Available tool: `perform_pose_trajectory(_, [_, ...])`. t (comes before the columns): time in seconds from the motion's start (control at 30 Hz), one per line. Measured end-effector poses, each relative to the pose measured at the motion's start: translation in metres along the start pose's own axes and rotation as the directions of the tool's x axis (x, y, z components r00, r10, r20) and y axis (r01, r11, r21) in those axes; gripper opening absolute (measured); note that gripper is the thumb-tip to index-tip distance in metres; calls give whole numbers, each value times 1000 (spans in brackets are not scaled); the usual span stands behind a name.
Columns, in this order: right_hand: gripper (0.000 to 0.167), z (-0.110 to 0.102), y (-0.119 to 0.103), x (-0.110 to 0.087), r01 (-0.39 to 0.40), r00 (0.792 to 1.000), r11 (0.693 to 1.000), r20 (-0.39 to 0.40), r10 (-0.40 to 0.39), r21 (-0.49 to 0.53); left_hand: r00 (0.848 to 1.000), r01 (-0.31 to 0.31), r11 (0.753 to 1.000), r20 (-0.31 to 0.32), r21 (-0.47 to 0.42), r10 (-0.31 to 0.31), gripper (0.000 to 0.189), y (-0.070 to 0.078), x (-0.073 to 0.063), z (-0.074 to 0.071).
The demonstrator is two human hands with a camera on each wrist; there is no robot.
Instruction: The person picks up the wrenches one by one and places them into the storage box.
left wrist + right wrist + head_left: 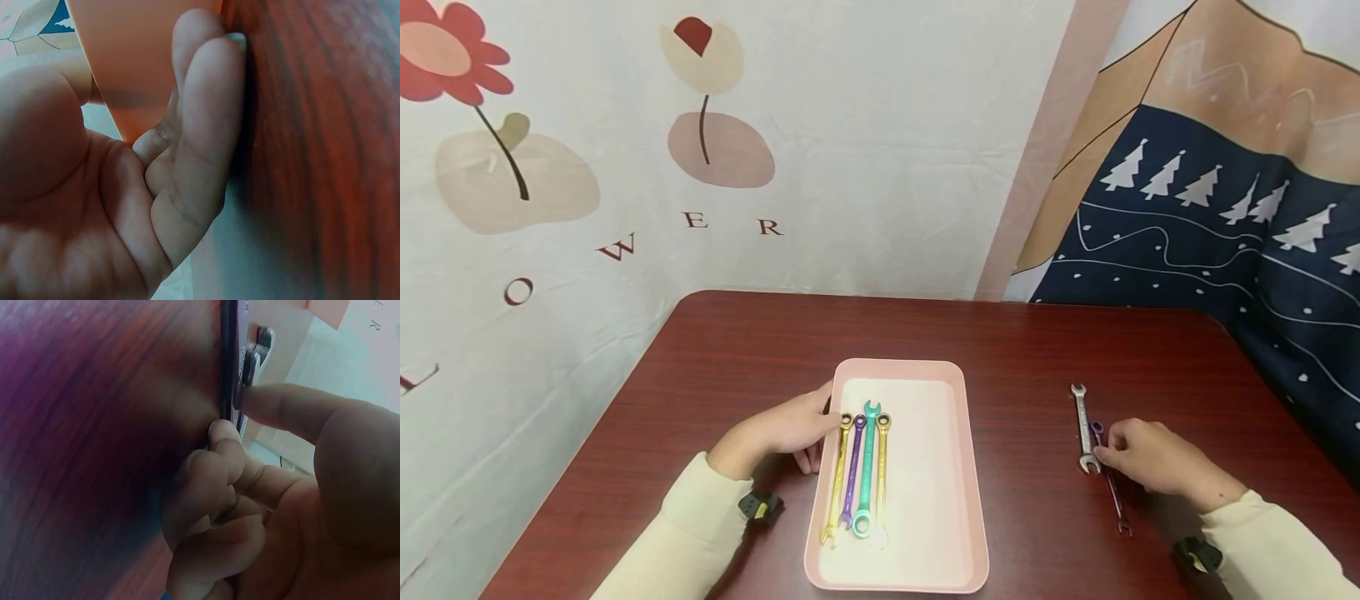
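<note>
At the left side of a pink tray, my left hand grips the rim, its thumb over the edge and its fingers along the outer wall. In the left wrist view those fingers are bent beside the wall, close to the tabletop. My right hand pinches a purple wrench between thumb and fingers, low over the table. Just left of it lies a silver open-ended wrench. Inside the tray, side by side, are a gold wrench, a purple ratchet wrench, a green wrench and another gold one.
The dark red wooden table extends behind the tray and between it and the loose wrenches. A white curtain with flower prints hangs behind its far edge. On the right hangs a navy cloth with white trees.
</note>
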State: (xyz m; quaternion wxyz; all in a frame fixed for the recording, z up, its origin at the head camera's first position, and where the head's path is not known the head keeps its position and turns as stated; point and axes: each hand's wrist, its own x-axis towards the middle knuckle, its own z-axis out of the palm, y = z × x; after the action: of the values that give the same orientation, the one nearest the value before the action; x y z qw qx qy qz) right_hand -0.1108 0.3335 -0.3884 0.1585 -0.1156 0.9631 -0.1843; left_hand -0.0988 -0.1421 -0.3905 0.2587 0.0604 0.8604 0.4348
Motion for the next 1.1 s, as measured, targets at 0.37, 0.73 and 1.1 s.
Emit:
perform_pose_trajectory(0.37, [27,1,-3,1,-18,998,999,65,15,48,1000,0,1000,1,5,0,62,3,-3,-1])
perform_pose_trajectory(0.73, [23,1,-6,1,-45,997,993,75,37,106,1000,7,1000,2,2,-7,61,5,-4,-1])
perform_pose_trajectory(1.1, [26,-1,-5,1,-61,993,992,104,49,115,1000,4,1000,9,-1,-4,62,6,-4,-1])
